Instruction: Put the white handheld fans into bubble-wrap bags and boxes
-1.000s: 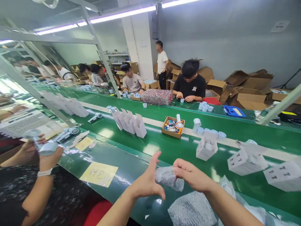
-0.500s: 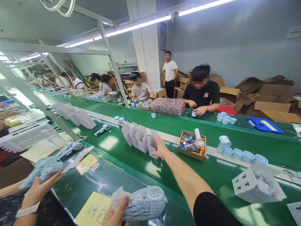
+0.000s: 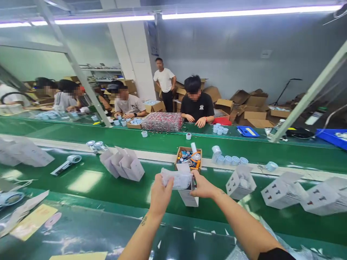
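Wrapped bundle [image 3: 179,179] at mouth of white box [image 3: 189,198]
Our left hand [image 3: 162,189] pinches the bundle's left end; our right hand [image 3: 204,186] grips the box's right side; both over green belt [image 3: 130,196].

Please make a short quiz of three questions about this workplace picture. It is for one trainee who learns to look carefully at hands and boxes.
1. What does the person's left hand hold?
2. True or false: the right hand holds nothing.
3. Which thing stands just beyond both hands, as the camera sees it?
(a) blue tray
(b) cardboard box of small parts
(c) yellow paper

Key:
1. A wrapped item.
2. False; the right hand grips a white box.
3. (b)
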A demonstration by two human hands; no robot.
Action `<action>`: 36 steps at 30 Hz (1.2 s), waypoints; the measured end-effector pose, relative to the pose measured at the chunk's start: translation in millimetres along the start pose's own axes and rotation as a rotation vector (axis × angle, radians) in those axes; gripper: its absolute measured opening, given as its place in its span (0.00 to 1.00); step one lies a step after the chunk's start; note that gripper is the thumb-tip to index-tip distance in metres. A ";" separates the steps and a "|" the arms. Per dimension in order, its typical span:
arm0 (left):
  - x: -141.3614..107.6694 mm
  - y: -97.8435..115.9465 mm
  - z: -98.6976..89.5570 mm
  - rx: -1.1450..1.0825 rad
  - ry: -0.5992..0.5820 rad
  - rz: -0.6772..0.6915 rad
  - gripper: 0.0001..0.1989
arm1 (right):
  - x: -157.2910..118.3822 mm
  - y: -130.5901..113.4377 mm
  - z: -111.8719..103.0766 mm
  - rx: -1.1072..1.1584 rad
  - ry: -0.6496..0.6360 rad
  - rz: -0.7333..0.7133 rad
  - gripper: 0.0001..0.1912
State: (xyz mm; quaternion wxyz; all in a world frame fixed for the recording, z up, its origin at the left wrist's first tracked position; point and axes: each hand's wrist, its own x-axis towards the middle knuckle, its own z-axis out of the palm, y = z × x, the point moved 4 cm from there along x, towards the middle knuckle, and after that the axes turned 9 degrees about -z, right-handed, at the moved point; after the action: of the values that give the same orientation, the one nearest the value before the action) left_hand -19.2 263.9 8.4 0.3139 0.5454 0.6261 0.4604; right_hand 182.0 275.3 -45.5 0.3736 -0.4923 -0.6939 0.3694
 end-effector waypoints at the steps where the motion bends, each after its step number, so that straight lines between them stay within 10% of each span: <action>1: -5.9 7.8 15.5 0.173 -0.020 0.111 0.09 | -7.5 8.4 -5.2 0.003 0.016 0.017 0.33; 6: -20.3 57.2 74.1 0.878 -0.238 0.286 0.08 | -34.4 35.0 -26.7 0.003 0.116 0.008 0.33; 12: -32.2 84.7 124.7 1.044 -0.302 0.217 0.12 | -38.4 40.9 -42.9 -0.002 0.118 -0.064 0.33; 17: -59.1 56.1 148.6 0.927 -0.307 0.466 0.17 | -33.7 47.9 -62.2 -0.023 0.090 -0.083 0.33; 23: -74.0 37.1 151.4 1.042 -0.353 0.400 0.18 | -31.5 58.5 -81.3 -0.026 0.047 -0.041 0.41; 26: -122.1 16.7 140.5 0.956 -0.619 0.502 0.17 | -42.2 57.0 -93.1 -0.025 0.084 -0.013 0.45; 30: -222.0 -63.0 107.2 0.976 -1.231 0.611 0.30 | -83.7 54.7 -111.2 -0.018 0.198 0.088 0.33; 36: -251.8 -131.5 79.6 0.866 -1.233 0.580 0.09 | -152.5 66.3 -93.5 0.082 0.092 0.331 0.09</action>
State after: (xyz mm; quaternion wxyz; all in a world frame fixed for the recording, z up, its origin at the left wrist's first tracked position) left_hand 52.6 40.3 -170.1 0.2316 0.9153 0.2966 -0.1435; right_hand 327.5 158.5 -85.6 0.3589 -0.6005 -0.5700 0.4310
